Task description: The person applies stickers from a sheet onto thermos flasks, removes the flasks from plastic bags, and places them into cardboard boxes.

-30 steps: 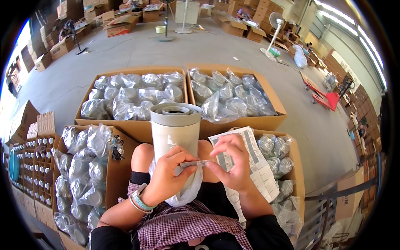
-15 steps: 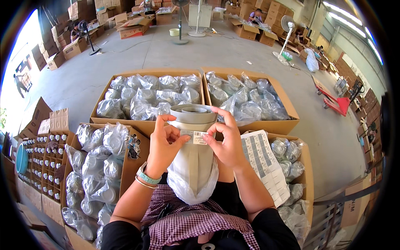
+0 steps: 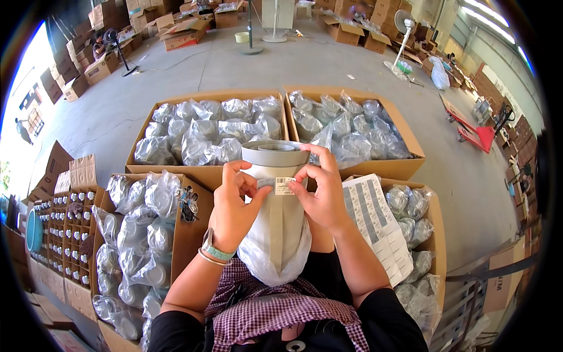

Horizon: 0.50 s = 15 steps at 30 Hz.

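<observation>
From where I'm standing, the L hand [image 3: 233,199] & R hand [image 3: 324,196] each have fingers pinching one end of a small white-and-grey rectangular label [image 3: 284,186], right in front of a tall off-white plastic container [image 3: 256,220] w/ round grey rim. Approx. 3 o'clock of it: a white paper label sheet [image 3: 387,246]. Approx. 11 & 1: open brown cardboard boxes [image 3: 193,175] w/ clear-bagged items [image 3: 202,132].
</observation>
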Each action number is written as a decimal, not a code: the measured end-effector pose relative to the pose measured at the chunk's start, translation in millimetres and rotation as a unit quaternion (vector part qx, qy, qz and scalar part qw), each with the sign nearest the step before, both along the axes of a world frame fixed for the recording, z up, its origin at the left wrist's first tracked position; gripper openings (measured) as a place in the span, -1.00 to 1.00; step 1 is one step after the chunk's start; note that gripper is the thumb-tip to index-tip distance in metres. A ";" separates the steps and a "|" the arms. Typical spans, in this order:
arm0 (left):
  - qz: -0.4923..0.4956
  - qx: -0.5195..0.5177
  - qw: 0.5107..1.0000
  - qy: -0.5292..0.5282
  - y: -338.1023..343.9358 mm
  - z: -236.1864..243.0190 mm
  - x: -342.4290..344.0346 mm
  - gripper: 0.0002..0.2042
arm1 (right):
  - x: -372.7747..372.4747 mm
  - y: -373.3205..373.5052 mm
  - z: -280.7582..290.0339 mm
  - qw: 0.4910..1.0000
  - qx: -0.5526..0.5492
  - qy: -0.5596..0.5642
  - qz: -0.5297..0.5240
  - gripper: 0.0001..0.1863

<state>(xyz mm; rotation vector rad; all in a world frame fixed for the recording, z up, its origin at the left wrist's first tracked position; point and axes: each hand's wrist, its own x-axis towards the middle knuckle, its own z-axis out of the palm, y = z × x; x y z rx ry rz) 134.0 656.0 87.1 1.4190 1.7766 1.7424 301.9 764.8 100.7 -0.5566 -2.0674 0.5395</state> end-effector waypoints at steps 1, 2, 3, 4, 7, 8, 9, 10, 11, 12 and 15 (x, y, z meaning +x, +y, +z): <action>0.004 0.001 1.000 0.009 0.5 0.3 0.3 -0.50 | -0.3 0.2 0.6 1.000 0.004 0.000 -0.002 -0.81; 0.007 0.004 1.000 0.020 1.3 0.0 0.6 -0.50 | -0.4 0.2 1.0 1.000 0.006 -0.001 -0.005 -0.81; 0.010 0.007 0.999 0.030 2.2 -0.6 1.0 -0.50 | -0.5 0.1 1.2 1.000 0.009 -0.003 -0.008 -0.82; 0.014 0.010 0.999 0.041 3.0 -1.4 1.0 -0.50 | -1.0 0.3 1.3 1.000 0.012 -0.004 -0.010 -0.82; 0.024 0.011 0.998 0.062 5.3 -5.1 1.0 -0.50 | -2.7 0.7 1.3 1.000 0.022 -0.003 -0.016 -0.83; 0.029 0.014 0.997 0.074 5.5 -5.4 0.9 -0.50 | -3.5 1.0 0.9 0.999 0.030 -0.004 -0.017 -0.83; 0.034 0.017 0.996 0.086 5.7 -5.6 0.7 -0.49 | -4.7 1.4 0.6 0.999 0.038 -0.004 -0.016 -0.83; 0.038 0.020 0.994 0.097 6.2 -5.7 0.7 -0.49 | -5.5 2.1 0.3 0.999 0.045 -0.004 -0.017 -0.83; 0.058 -0.006 0.990 0.129 5.8 -3.6 0.9 -0.45 | -6.6 3.2 -0.3 0.999 0.050 -0.003 -0.016 -0.82; 0.077 -0.032 0.984 0.160 4.7 0.5 1.1 -0.42 | -7.9 4.8 -1.6 0.998 0.055 -0.002 -0.015 -0.82; 0.138 -0.091 0.965 0.203 11.1 5.0 -10.1 -0.32 | -7.3 10.0 -10.0 0.997 0.066 0.008 -0.027 -0.75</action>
